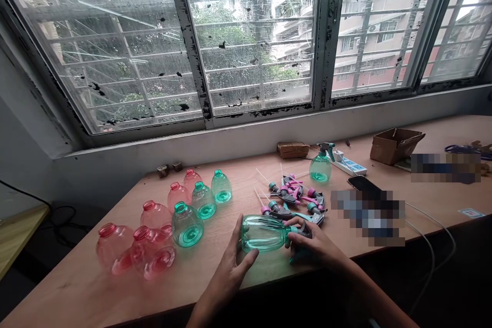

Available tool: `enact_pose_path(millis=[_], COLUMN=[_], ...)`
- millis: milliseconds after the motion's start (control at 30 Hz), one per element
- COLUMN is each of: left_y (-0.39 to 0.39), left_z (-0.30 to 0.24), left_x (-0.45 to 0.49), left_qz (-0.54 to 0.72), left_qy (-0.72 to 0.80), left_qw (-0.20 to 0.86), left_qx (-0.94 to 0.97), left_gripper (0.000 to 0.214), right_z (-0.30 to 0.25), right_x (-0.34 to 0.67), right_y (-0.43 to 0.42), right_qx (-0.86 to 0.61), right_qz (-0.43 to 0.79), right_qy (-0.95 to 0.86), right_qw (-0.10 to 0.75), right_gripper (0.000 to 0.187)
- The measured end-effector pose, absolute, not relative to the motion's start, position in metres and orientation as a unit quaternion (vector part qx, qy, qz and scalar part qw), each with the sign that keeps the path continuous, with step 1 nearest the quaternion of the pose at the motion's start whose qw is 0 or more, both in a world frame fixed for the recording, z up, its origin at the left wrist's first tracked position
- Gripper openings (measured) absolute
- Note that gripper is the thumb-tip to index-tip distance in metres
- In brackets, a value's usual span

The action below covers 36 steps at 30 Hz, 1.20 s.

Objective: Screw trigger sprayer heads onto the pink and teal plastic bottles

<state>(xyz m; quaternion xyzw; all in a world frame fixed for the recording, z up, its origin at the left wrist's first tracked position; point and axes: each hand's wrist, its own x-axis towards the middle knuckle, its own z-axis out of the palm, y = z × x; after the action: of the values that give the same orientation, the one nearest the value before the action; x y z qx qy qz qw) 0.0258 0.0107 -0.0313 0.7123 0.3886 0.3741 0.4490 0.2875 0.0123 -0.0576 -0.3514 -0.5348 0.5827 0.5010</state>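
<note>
A clear green spray bottle [263, 234] lies sideways in the air above the table's front edge. My left hand [235, 260] grips it round the base, thumb below and fingers behind. At its neck, my right hand [313, 241] has its fingers closed around a grey and teal spray head [304, 231], partly hidden by the fingers. Just behind, loose spray heads [292, 195] in pink, teal and grey lie in a pile with their thin tubes sticking out. Open-necked green bottles [187, 228] and red bottles [156, 215] stand upright to the left.
A green bottle with its sprayer fitted [320, 166] stands at the back, near a power strip [348, 164]. A phone [367, 184] lies to the right, with white cables beside it. Cardboard boxes [395, 146] sit farther back under the window. The table's front edge runs below my hands.
</note>
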Motion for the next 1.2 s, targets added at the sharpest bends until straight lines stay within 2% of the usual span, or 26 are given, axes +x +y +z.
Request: enact_pose_path(millis=[200, 367, 700, 900, 1200], left_y=[0.0131, 0.0165, 0.0123, 0.0118, 0.0143], left_z=[-0.037, -0.0384, -0.0377, -0.0324, -0.0374], left_x=[0.0246, 0.0239, 0.0252, 0.027, 0.0246], left_qz=[0.374, 0.384, 0.369, 0.371, 0.371], left_qy=[0.406, 0.398, 0.422, 0.395, 0.385], left_qw=[0.409, 0.38, 0.425, 0.396, 0.4], left_qx=[0.727, 0.741, 0.711, 0.741, 0.744], left_gripper=[0.083, 0.077, 0.091, 0.075, 0.083], right_z=[-0.0544, -0.0563, -0.0563, -0.0558, -0.0579], right_x=[0.2869, 0.2872, 0.2877, 0.2873, 0.287], right_y=[0.0108, 0.0116, 0.0119, 0.0116, 0.0132], right_qx=[-0.348, -0.344, -0.346, -0.336, -0.342], right_qz=[0.583, 0.59, 0.602, 0.601, 0.595], right_qy=[-0.538, -0.535, -0.527, -0.532, -0.532], right_qw=[0.499, 0.498, 0.49, 0.492, 0.496], right_gripper=[0.045, 0.046, 0.044, 0.042, 0.041])
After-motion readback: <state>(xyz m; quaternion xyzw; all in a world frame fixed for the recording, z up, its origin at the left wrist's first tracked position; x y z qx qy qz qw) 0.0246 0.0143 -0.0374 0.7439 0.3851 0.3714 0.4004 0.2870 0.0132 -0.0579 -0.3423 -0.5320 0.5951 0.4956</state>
